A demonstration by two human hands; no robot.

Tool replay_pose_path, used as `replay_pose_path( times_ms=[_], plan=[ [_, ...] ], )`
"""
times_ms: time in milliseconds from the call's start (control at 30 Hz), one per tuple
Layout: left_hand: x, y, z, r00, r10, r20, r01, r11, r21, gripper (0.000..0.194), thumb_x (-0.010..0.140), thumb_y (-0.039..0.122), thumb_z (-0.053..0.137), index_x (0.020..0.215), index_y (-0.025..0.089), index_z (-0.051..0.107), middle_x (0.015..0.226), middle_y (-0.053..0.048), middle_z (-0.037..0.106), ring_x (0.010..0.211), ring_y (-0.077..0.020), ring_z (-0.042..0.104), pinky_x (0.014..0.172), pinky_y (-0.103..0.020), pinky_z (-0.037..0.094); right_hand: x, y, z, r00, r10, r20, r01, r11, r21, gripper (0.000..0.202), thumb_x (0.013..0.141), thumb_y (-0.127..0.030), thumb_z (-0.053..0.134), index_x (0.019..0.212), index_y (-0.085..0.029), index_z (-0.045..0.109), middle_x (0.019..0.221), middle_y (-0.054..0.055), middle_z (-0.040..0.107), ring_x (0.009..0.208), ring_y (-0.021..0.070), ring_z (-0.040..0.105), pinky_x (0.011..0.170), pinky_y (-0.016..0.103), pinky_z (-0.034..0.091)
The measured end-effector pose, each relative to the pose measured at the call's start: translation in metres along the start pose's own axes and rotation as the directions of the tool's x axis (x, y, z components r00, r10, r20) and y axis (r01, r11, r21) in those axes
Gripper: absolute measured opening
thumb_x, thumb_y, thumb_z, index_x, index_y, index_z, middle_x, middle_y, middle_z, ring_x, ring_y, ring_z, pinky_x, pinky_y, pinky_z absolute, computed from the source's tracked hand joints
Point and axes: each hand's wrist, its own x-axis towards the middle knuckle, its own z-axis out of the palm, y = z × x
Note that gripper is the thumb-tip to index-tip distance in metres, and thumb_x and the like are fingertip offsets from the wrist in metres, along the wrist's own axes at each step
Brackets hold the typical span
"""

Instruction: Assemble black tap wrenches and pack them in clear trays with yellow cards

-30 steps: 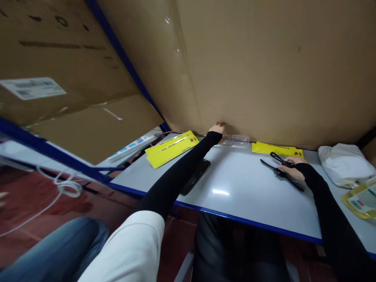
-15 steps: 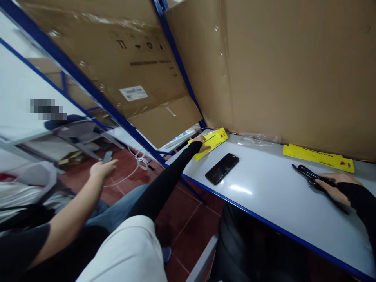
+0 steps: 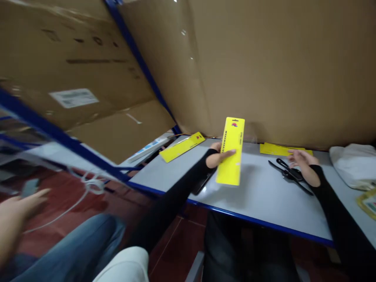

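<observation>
My left hand (image 3: pixel 217 157) grips a yellow printed card (image 3: pixel 234 152) upright above the table (image 3: pixel 258 196), thumb across its front. Under that forearm lies a black phone (image 3: pixel 202 182), partly covered. Another yellow card (image 3: pixel 182 147) rests flat at the table's left back. My right hand (image 3: pixel 304 162) is raised over the black tool (image 3: pixel 290 175), which lies on the table; its fingers are apart with nothing between them. Behind that hand, more yellow cards (image 3: pixel 272 149) lie along the back edge.
Large cardboard boxes (image 3: pixel 264 70) rise behind the table, with a blue frame post (image 3: pixel 143 64) between them. White cloth (image 3: pixel 354 164) lies at the right. At far left another person's hand (image 3: pixel 26 205) holds a phone; a white cable (image 3: pixel 95 186) hangs nearby.
My left hand has lifted a yellow card and brought it rightward, leaving one card behind. My right hand has let go of the black tool. The view has swung right.
</observation>
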Motion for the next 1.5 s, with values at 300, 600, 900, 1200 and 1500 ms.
replay_pose_path(
  times_ms=[300, 600, 900, 1200, 1500],
  plan=[
    [0.01, -0.09, 0.137, 0.988, -0.152, -0.006, 0.135, 0.895, -0.425, 0.07, 0.058, 0.038, 0.101, 0.117, 0.015, 0.072, 0.118, -0.019, 0.079, 0.113, -0.0391, 0.075, 0.094, -0.049, 0.065, -0.011, 0.001, 0.015, 0.953, 0.252, -0.168, -0.195, 0.935, 0.297, 0.068, 0.044, -0.043, 0.105, 0.094, -0.02, 0.065, 0.09, 0.01, 0.081, 0.084, 0.031, 0.08, 0.062, 0.036, 0.068],
    [0.022, -0.077, 0.113, 0.986, -0.154, 0.069, 0.169, 0.9, -0.402, 0.051, 0.075, 0.037, 0.093, 0.118, 0.017, 0.072, 0.121, -0.016, 0.078, 0.127, -0.0406, 0.068, 0.102, -0.051, 0.063, 0.0, 0.024, 0.018, 0.937, 0.316, -0.15, -0.25, 0.905, 0.345, 0.065, 0.054, -0.035, 0.104, 0.103, -0.018, 0.064, 0.105, 0.013, 0.081, 0.09, 0.0307, 0.08, 0.053, 0.033, 0.07],
    [0.028, -0.08, 0.109, 0.988, -0.132, 0.074, 0.151, 0.91, -0.386, 0.054, 0.074, 0.041, 0.091, 0.118, 0.017, 0.07, 0.121, -0.017, 0.078, 0.126, -0.0401, 0.069, 0.107, -0.055, 0.058, 0.003, 0.031, -0.014, 0.951, 0.263, -0.164, -0.215, 0.941, 0.263, 0.069, 0.056, -0.042, 0.103, 0.106, -0.018, 0.063, 0.098, 0.012, 0.081, 0.083, 0.0259, 0.079, 0.062, 0.033, 0.068],
    [0.007, -0.052, 0.088, 0.363, -0.517, 0.775, 0.406, 0.837, 0.368, 0.039, 0.047, 0.021, 0.098, 0.082, 0.016, 0.081, 0.083, -0.014, 0.081, 0.079, -0.0399, 0.079, 0.075, -0.046, 0.067, -0.018, -0.013, -0.008, 0.958, 0.147, 0.244, -0.129, 0.988, -0.088, 0.065, 0.064, -0.033, 0.098, 0.122, -0.024, 0.071, 0.1, 0.006, 0.079, 0.084, 0.0198, 0.076, 0.072, 0.028, 0.065],
    [-0.021, -0.063, 0.071, 0.422, -0.458, 0.782, 0.367, 0.875, 0.315, 0.036, 0.059, 0.046, 0.088, 0.082, 0.019, 0.081, 0.071, -0.012, 0.078, 0.079, -0.0389, 0.08, 0.075, -0.045, 0.067, -0.014, -0.005, -0.015, 0.92, 0.359, 0.158, -0.355, 0.933, -0.052, 0.058, 0.06, -0.042, 0.1, 0.101, -0.015, 0.07, 0.083, 0.012, 0.082, 0.07, 0.0236, 0.079, 0.062, 0.03, 0.065]
  ],
)
